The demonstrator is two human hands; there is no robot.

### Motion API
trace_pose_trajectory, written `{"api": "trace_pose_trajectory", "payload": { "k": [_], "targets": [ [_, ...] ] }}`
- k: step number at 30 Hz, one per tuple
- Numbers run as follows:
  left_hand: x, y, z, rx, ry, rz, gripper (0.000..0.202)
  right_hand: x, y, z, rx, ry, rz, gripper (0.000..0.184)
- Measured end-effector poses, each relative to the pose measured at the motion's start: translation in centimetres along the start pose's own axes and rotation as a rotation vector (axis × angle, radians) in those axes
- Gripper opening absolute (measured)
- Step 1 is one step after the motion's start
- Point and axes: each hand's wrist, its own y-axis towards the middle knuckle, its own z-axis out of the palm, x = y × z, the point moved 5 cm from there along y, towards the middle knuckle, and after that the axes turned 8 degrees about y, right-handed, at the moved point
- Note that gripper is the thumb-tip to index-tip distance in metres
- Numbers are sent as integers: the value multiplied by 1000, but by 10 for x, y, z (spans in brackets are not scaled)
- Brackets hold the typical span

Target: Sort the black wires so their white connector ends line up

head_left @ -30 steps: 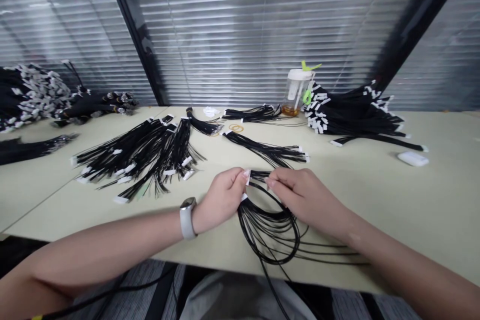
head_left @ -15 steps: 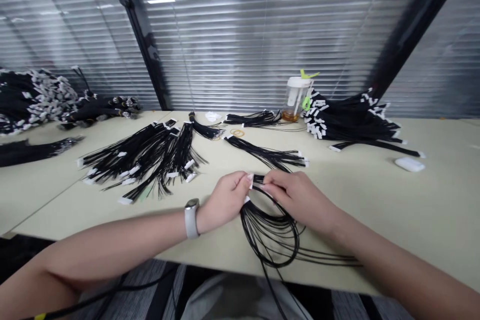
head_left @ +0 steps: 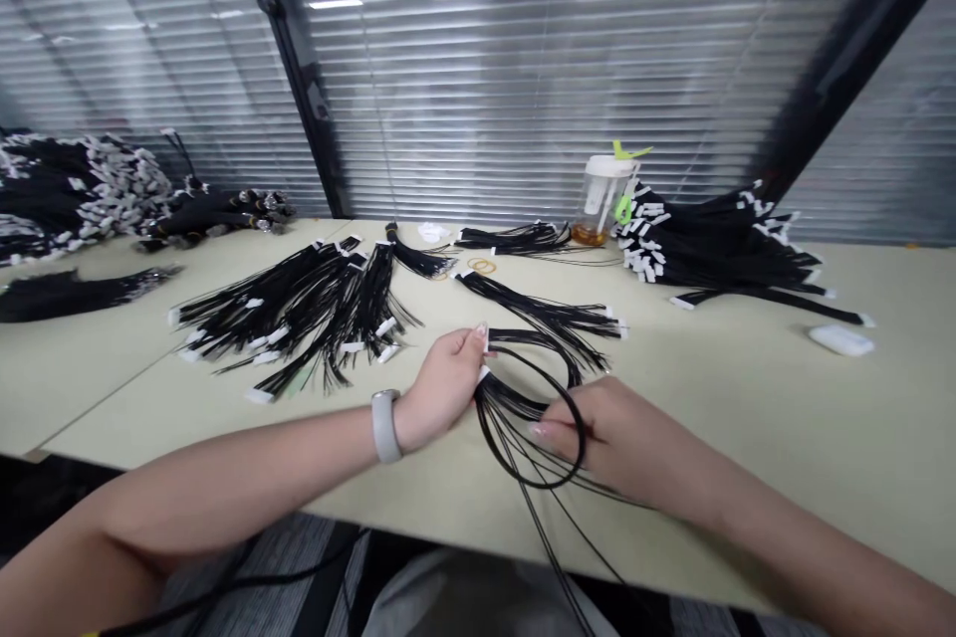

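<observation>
A bundle of thin black wires (head_left: 527, 408) is bent into a loop in front of me on the cream table (head_left: 747, 418). My left hand (head_left: 444, 383), with a white wristband, is closed on the bundle's white-tagged ends at the top of the loop. My right hand (head_left: 604, 433) pinches the lower part of the loop, fingers closed round the strands. Loose wire tails trail off the table's near edge below my right hand.
Fanned black wire bundles with white tags (head_left: 299, 304) lie to the left, another bundle (head_left: 545, 314) just behind my hands. A big pile (head_left: 717, 244) and a clear bottle (head_left: 601, 204) stand at the back right. A white case (head_left: 840, 339) lies right. Rubber bands (head_left: 482, 266) lie mid-back.
My right hand has slid from the tagged ends down and toward me along the wires, pulling the loop tighter. My left hand kept hold of the ends.
</observation>
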Motion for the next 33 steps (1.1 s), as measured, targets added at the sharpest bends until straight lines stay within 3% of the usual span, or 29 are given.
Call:
{"api": "trace_pose_trajectory", "payload": {
  "k": [6, 18, 22, 25, 27, 29, 31, 33],
  "targets": [
    [-5, -1, -3, -30, 72, 35, 43, 3, 13, 22, -74, 166, -63, 30],
    [-8, -2, -3, -23, 143, 32, 43, 2, 17, 25, -118, 155, -78, 20],
    [-6, -2, -2, -4, 120, 18, 43, 2, 12, 16, -101, -33, -54, 16],
    [-4, -2, -1, 19, 99, -11, 45, -1, 6, -5, -140, -235, -46, 17],
    [-2, -2, 0, 31, 93, -44, 45, -5, 2, -27, -271, -290, -34, 18],
    [-2, -2, 0, 31, 100, -45, 45, -5, -5, -52, -528, -299, -82, 16],
    [-4, -2, -1, 25, 115, -10, 44, -5, -14, -71, -770, -172, -140, 19],
    [-8, -3, -1, 27, 132, 33, 44, -8, -21, -80, -926, 77, -154, 20]
  ]
}}
